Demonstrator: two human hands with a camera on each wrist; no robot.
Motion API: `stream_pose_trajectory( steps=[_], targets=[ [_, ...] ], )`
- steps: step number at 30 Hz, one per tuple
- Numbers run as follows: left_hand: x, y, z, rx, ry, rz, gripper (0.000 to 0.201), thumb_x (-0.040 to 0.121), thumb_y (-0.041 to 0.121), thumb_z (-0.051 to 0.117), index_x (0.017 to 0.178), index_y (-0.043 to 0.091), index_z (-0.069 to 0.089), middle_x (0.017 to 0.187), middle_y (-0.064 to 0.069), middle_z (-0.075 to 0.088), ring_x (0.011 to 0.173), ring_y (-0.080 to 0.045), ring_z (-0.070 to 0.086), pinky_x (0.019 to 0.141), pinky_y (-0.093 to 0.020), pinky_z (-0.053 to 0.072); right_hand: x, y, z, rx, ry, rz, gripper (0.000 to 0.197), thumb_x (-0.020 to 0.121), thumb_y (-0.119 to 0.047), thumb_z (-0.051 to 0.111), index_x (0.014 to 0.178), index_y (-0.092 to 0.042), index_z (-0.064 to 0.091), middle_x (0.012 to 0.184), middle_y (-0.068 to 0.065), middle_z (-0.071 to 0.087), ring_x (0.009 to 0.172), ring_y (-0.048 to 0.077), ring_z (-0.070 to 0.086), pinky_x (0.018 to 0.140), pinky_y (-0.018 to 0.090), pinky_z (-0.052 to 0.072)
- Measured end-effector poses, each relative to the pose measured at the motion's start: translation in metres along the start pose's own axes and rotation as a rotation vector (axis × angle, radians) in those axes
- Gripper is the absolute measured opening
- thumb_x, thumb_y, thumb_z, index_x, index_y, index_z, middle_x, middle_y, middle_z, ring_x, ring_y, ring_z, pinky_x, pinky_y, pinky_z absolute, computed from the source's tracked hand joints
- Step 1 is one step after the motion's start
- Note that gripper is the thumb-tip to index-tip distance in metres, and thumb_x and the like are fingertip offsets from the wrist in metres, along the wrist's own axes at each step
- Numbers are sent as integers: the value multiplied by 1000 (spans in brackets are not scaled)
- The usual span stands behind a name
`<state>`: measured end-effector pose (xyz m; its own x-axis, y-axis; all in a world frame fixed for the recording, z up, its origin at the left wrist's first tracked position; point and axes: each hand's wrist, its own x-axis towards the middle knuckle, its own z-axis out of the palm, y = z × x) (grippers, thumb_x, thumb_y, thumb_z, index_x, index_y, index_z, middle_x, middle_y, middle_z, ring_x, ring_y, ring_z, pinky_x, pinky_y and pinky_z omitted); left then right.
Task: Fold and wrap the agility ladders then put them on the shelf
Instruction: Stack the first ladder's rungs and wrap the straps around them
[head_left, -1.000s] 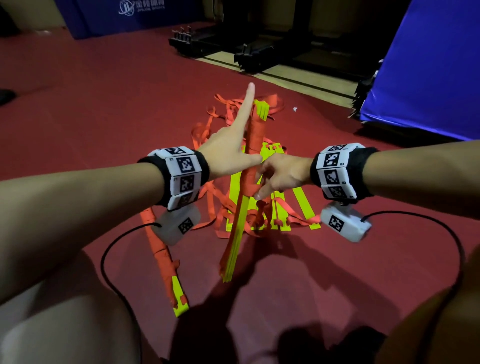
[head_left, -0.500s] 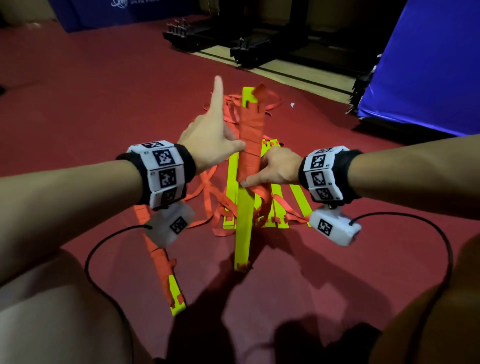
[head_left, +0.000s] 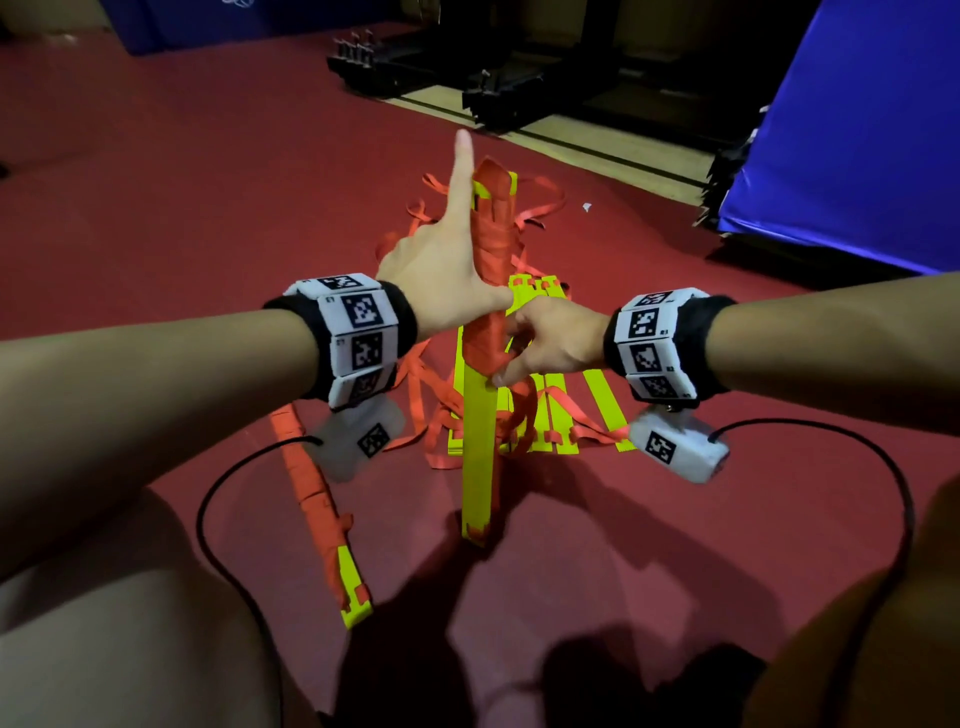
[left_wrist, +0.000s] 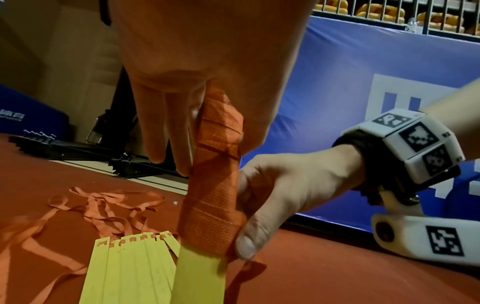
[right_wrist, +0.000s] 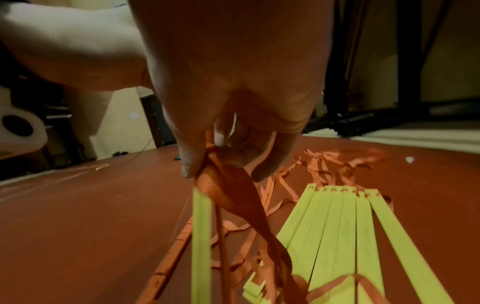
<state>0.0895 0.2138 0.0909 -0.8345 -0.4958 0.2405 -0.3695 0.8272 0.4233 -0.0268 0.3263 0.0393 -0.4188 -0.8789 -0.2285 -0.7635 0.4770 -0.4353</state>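
At lower left of the head view a wrapped ladder bundle (head_left: 317, 499) lies on the red floor (head_left: 156, 218). At centre, the rung bundle (head_left: 480, 441) stands upright. The right hand (head_left: 545, 345) pinches the orange strap (right_wrist: 221, 185) at mid-height, where winding continues downward; the left hand (head_left: 441, 275), fingers straight, presses the wrapped upper part. Behind, loose rungs (head_left: 561, 410) lie flat.
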Motion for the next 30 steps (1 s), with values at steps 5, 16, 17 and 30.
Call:
stream_pose_trajectory(
  steps=[5,16,17,30],
  targets=[
    [6,-12,1,-202,-121,88,131,76,27,76,155,45,-27,92,-6,74,69,-27,67,81,-47,58,3,-2,-8,-120,-52,17,36,78,-50,82,82,-23,59,73,-5,61,65,14,53,56,25,38],
    [-2,-15,7,-142,-76,200,132,76,41,79,151,50,-29,100,-9,72,71,-30,71,84,-49,57,0,4,8,-69,-64,9,35,81,-46,81,91,-17,65,66,-5,59,59,10,53,57,26,38],
    [0,-14,7,-126,-68,186,131,75,41,78,152,50,-28,94,-7,72,71,-31,70,82,-49,57,1,4,6,-100,-52,28,37,78,-49,83,86,-18,63,68,-4,60,61,10,54,61,27,39],
    [6,-9,4,-30,-60,60,130,79,38,78,155,44,-27,89,-4,70,86,-37,67,85,-52,55,2,2,-6,-141,-152,-49,30,92,-37,72,65,-26,65,70,4,71,55,10,58,58,21,43]
  ],
)
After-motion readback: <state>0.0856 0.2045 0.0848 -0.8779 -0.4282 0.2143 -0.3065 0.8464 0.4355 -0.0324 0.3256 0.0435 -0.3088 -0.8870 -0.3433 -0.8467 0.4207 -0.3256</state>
